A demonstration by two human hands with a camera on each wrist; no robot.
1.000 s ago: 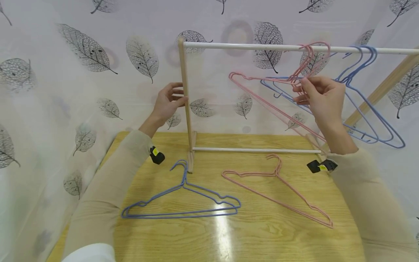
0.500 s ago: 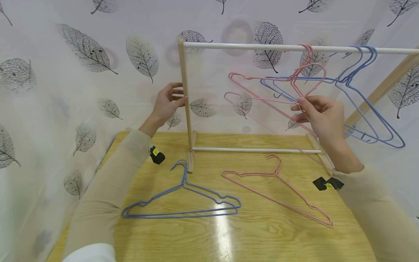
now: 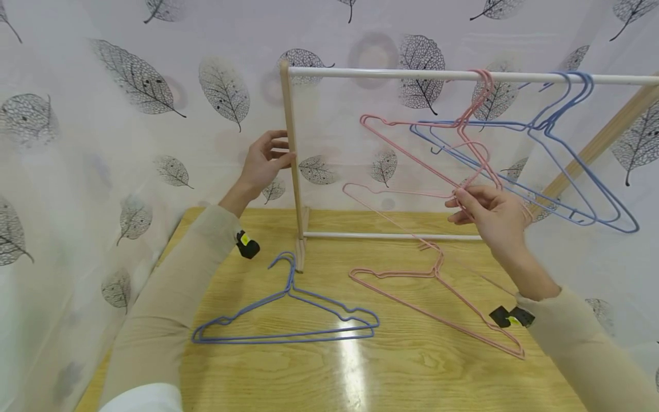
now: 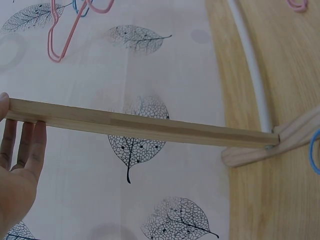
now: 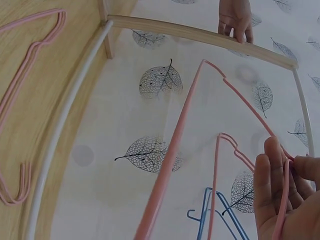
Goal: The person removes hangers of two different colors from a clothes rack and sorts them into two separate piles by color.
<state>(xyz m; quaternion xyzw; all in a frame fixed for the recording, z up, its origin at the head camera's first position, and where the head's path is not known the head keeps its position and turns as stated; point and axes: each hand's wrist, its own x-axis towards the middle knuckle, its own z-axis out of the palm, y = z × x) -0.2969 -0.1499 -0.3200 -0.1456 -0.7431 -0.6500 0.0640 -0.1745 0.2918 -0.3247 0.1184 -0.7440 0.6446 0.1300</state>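
My right hand [image 3: 491, 220] pinches a pink hanger [image 3: 396, 191] at its neck, below the hook. The hanger is off the rail and in the air, in front of the rack. In the right wrist view, thumb and fingers close on its wire [image 5: 283, 200]. My left hand [image 3: 264, 163] grips the left wooden post [image 3: 292, 126] of the rack, thumb on the near side and fingers behind. Pink hangers [image 3: 484, 97] hang from the white top rail [image 3: 370, 72], and blue hangers [image 3: 553, 114] hang farther right.
Two overlapping blue hangers [image 3: 285, 294] lie on the wooden table [image 3: 288, 377] at front left. Pink hangers [image 3: 437, 274] lie to their right, partly under the held one in this view. A white lower bar [image 3: 381, 235] joins the rack's feet. A leaf-printed curtain [image 3: 154, 143] stands behind.
My right hand has lifted one pink hanger off the top rail and brought it down toward the table. The left hand stays on the post.
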